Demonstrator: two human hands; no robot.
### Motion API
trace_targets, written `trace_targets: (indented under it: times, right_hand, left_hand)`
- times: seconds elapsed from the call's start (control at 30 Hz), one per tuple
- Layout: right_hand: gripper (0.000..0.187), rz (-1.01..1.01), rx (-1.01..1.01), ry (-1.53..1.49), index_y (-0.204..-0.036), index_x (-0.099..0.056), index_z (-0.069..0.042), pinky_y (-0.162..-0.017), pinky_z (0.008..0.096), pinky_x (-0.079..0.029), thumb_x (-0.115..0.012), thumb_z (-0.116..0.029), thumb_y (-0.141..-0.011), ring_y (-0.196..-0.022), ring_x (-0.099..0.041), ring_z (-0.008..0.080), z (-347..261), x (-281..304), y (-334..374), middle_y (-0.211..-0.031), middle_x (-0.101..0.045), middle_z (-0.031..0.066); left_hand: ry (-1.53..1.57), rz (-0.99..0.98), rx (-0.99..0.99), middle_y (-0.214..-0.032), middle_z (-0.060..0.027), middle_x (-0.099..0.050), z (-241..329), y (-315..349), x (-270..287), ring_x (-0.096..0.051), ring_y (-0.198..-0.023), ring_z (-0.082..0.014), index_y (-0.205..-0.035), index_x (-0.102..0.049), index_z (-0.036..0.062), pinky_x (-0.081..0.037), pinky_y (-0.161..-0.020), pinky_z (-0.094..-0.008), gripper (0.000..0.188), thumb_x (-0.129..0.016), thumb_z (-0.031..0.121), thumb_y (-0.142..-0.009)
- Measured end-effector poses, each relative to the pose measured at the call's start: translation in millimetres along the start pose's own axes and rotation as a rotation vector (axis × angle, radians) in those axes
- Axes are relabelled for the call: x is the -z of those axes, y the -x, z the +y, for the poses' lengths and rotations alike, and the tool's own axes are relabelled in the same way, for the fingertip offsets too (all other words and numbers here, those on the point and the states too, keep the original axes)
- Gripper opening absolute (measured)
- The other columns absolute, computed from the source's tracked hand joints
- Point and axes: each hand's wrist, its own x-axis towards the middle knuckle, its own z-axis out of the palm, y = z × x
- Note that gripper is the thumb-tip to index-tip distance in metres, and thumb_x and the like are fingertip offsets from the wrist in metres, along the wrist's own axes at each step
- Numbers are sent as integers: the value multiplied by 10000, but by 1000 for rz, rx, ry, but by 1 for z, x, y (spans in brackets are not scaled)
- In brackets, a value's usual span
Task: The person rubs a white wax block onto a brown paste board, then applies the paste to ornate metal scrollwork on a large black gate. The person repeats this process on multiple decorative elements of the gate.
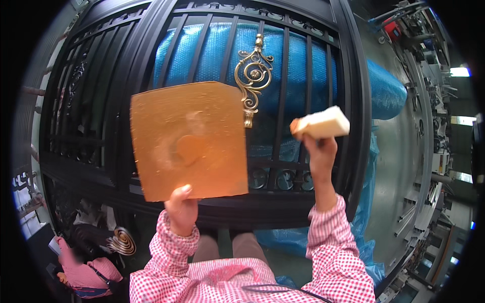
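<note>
My left hand (183, 212) grips the near edge of a flat, roughly square board (214, 141) coated with gold-orange paint, thumb on top. A round patch shows near the board's middle. In my right hand (322, 160) is a pale cream sponge block (327, 122), pinched from below, its left end stained orange. The sponge is held apart from the board, over the right part of a black metal gate (353, 151). Between them, a gold scroll ornament (255, 74) sits on the gate's bars, its lower left side close to the board's corner in view.
Blue bubble wrap (214, 48) lies behind the bars and bulges out at the right (386, 91). Blue sheeting (288, 241) covers floor near my legs. Another person in pink (98, 275) is at the lower left, near a coiled metal piece (122, 241). Metal lengths (419, 207) lie along the right.
</note>
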Motion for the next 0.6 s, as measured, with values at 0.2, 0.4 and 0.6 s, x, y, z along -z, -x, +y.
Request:
trace_targets:
  times: [0.2,0.4,0.6]
  right_hand:
    - [244,83,-108,57,-1061,-566,24,-833,270,-466,-609,-30,-827,-913,-604,142,191,19,-115,-988,-635,71]
    - [265,8,0,269,-1031,-611,-20,-794,253,-464,-659,-94,-781,-877,-626,123,278,-11,-205,-929,-674,58]
    - [317,-34,66,264,-989,-663,-85,-707,274,-453,-752,-207,-710,-734,-608,121,340,-23,-267,-815,-671,35]
  left_hand:
    - [36,82,-65,-1282,-112,-477,-43,-45,49,-490,-1158,-245,-1325,-359,22,-422,-947,-380,579,-508,112,-773]
    - [154,238,-101,-1280,-121,-470,-84,-74,55,-467,-1178,-269,-1338,-342,22,-403,-966,-407,631,-515,91,-735]
    - [122,295,-89,-1286,-120,-467,-111,-90,74,-473,-1171,-269,-1345,-329,17,-397,-971,-402,649,-504,131,-730]
